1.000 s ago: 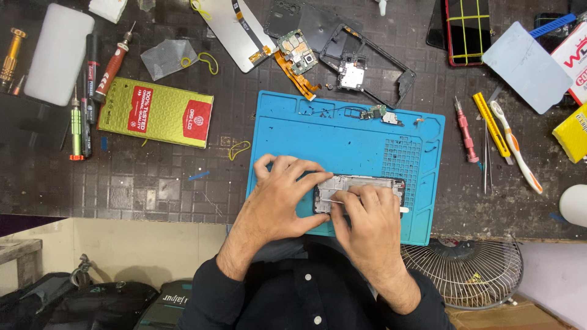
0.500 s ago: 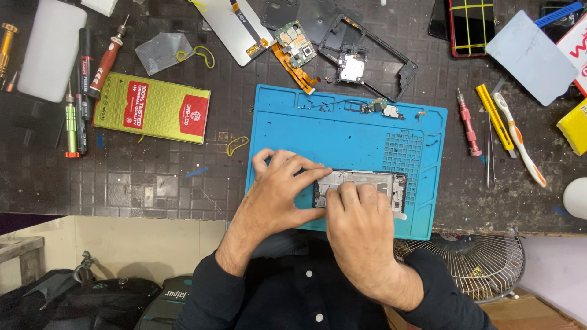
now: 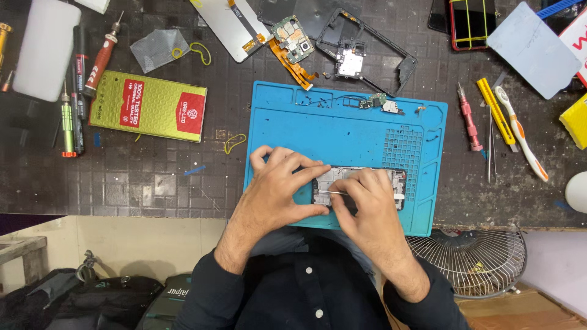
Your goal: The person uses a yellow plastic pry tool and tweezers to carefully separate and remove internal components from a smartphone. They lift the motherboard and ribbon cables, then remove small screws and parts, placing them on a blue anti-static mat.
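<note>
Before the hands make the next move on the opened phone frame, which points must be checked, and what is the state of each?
1. Left hand steadies the opened phone frame: ok.
2. Right hand holds the thin metal tweezers over the frame: ok.
3. Frame lies fully on the blue silicone work mat: ok.
4. Tweezers tip position inside the frame: cannot tell, fingers hide it.
5. Small loose parts at the mat's far edge, apart from both hands: ok.

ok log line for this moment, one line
left hand: steadies phone frame | right hand: holds tweezers on frame | surface: blue mat
</note>
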